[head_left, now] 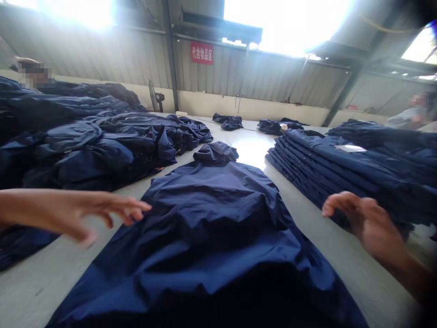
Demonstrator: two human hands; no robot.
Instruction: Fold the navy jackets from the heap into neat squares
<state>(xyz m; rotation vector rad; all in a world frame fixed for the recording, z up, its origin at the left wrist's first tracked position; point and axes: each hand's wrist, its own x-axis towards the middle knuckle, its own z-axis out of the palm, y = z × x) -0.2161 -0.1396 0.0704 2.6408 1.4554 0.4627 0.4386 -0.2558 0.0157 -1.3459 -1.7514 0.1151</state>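
Observation:
A dark navy jacket (211, 228) lies spread out on the white table (324, 259), its hood (216, 152) pointing away from me. Wrinkles run across its body, and its lower end drops out of sight at the bottom of the view. To the left of the jacket, my left hand (102, 212) hovers with fingers apart and nothing in them. On the other side my right hand (367, 223) is raised above the table, fingers loosely curved and apart, holding nothing. It is beside the neat stack of folded navy garments (317, 168).
A loose heap of navy garments (102, 146) covers the left of the table. Small dark bundles (228, 121) lie at the far edge. A white paper (351, 148) rests on the right stack. One person (34, 75) is far left, another (409, 114) far right.

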